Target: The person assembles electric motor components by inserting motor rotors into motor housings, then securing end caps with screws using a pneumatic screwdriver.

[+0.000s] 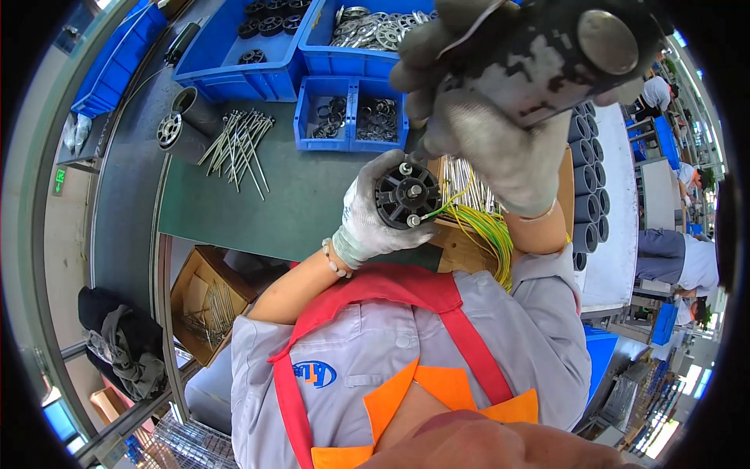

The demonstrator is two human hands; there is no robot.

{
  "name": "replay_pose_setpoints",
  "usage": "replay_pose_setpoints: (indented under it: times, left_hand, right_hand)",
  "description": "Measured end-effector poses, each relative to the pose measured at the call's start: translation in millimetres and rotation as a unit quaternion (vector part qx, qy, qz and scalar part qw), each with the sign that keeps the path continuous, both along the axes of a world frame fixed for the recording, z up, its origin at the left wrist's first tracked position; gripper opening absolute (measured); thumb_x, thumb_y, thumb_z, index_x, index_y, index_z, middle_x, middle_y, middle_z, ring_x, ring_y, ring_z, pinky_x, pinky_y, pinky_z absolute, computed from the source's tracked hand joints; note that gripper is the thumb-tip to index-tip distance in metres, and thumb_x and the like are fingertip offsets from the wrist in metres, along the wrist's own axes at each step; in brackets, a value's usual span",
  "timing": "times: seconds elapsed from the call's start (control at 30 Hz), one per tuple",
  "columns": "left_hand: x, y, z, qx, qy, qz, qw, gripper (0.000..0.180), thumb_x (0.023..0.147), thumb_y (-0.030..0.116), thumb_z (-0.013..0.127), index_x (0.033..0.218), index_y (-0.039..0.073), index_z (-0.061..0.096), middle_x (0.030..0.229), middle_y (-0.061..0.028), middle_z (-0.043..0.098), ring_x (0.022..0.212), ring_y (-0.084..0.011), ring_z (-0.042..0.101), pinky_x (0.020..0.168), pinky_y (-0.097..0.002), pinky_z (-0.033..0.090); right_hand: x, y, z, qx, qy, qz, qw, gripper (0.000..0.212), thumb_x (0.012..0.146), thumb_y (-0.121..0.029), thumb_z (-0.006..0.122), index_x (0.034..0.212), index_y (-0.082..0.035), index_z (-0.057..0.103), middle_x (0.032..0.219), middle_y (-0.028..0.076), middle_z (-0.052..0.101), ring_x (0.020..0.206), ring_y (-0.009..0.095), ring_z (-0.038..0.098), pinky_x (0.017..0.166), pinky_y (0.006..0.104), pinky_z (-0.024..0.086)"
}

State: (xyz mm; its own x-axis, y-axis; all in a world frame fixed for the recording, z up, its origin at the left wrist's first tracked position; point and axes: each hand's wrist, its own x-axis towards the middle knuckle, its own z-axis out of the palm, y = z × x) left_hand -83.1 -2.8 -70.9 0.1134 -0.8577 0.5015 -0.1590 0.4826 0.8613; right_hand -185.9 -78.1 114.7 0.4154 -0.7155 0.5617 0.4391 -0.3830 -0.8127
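My gloved left hand (367, 215) is closed round a round black motor end cap (408, 195) with radial ribs, a metal shaft end in its middle and bright bolt heads at its rim. A yellow-green wire (469, 223) runs from the cap's lower bolt to a bundle at its right. Close to the camera, my gloved right hand (500, 144) grips a dark, worn power screwdriver (539, 70). Its narrow front end points down at the cap's upper bolt; I cannot tell whether the two touch. The underside of the cap is hidden.
Blue bins (242, 82) hold black wheels and metal discs; a smaller divided bin (323, 145) holds rings. Long thin bolts (241, 148) lie on the green bench (211, 207), beside grey cylinders (183, 141). Grey tubes (584, 184) are stacked at right. Co-workers (680, 258) are farther off.
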Motion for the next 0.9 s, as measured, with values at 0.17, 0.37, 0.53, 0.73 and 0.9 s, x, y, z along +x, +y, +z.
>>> replay_pose_setpoints:
  times: [0.17, 0.37, 0.53, 0.73, 0.9]
  left_hand:
    - [2.2, 6.3, 5.4, 0.038, -0.047, 0.033, 0.998, 0.102, 0.055, 0.028, 0.095, 0.136, -0.002, 0.039, 0.12, -0.0173, 0.06, 0.109, -0.0256, 0.063, 0.095, -0.0385, 0.051]
    - [2.6, 2.6, 4.5, 0.026, -0.03, 0.024, 0.999, 0.103, 0.055, 0.028, 0.095, 0.136, -0.002, 0.039, 0.122, -0.0185, 0.061, 0.112, -0.0256, 0.062, 0.097, -0.0384, 0.051]
    - [-0.1, 2.5, 5.0, -0.003, -0.041, 0.04, 0.998, 0.101, 0.055, 0.028, 0.094, 0.135, -0.002, 0.041, 0.121, -0.0175, 0.061, 0.11, -0.0256, 0.063, 0.096, -0.0382, 0.051]
    - [-0.4, 3.8, 6.1, 0.021, -0.034, 0.04, 0.998, 0.097, 0.055, 0.027, 0.094, 0.133, -0.002, 0.043, 0.119, -0.0165, 0.062, 0.107, -0.0248, 0.064, 0.095, -0.0375, 0.051]
    - [-1.9, 2.2, 6.8, 0.031, -0.061, 0.062, 0.996, 0.098, 0.055, 0.027, 0.094, 0.134, -0.002, 0.042, 0.12, -0.0162, 0.061, 0.108, -0.0243, 0.064, 0.095, -0.0373, 0.051]
  right_hand:
    - [3.8, -4.2, -12.1, -0.037, 0.056, -0.022, 0.998, 0.02, 0.075, 0.0, 0.07, 0.095, -0.001, 0.067, 0.086, 0.005, 0.071, 0.077, 0.012, 0.069, 0.068, 0.0259, 0.056]
    - [-3.5, -14.1, -17.5, -0.087, 0.135, -0.044, 0.986, 0.022, 0.075, 0.0, 0.07, 0.097, -0.002, 0.067, 0.089, 0.006, 0.072, 0.078, 0.012, 0.069, 0.068, 0.0266, 0.056]
    - [-4.3, -7.5, -11.3, -0.039, 0.008, 0.014, 0.999, 0.041, 0.078, 0.007, 0.064, 0.117, 0.002, 0.057, 0.105, 0.012, 0.069, 0.093, 0.019, 0.07, 0.078, 0.032, 0.058]
    - [-3.0, -7.1, -13.8, -0.203, 0.187, -0.039, 0.96, 0.054, 0.077, 0.014, 0.063, 0.127, -0.001, 0.049, 0.109, 0.014, 0.066, 0.094, 0.023, 0.069, 0.074, 0.0342, 0.058]
    - [-5.2, -14.8, -17.7, -0.104, 0.086, -0.021, 0.991, 0.044, 0.078, 0.006, 0.066, 0.12, 0.0, 0.055, 0.102, 0.011, 0.068, 0.088, 0.018, 0.069, 0.074, 0.0304, 0.058]
